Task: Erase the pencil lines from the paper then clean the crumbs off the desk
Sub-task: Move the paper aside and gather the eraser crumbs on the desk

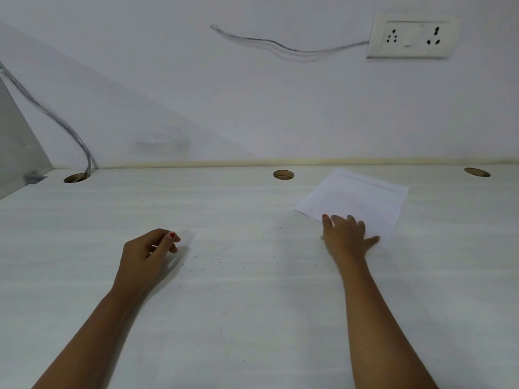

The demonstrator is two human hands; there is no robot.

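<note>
The head view, the only 1 here, looks down on a pale desk point(252, 318) against a white wall. The paper point(359, 197) lies flat toward the far right of the desk, turned at an angle, with its far corner near the wall edge. Any pencil lines on it are too faint to make out, so the erasing looks finished or nearly so. The right hand point(346, 234) rests on the sheet's near corner with fingers straight and spread, gripping nothing. That flat press probably pins the sheet or slides it, keeping it away from the mess. The crumbs point(222, 259) are a loose scatter of dark specks on the bare desk between the 2 hands, well apart from the paper, so they can be swept without dragging grit back over the sheet. The left hand point(146, 254) hangs just left of the scatter with fingers curled and thumb meeting the fingertips. A pale blur shows beside them, but whether the hand pinches an eraser, a tissue or nothing I cannot tell. From there it is well placed to brush the specks. Along the back edge are 3 round cable holes point(283, 174), grey cables point(56, 119) drop into the left one, and a socket plate point(412, 36) sits on the wall.
</note>
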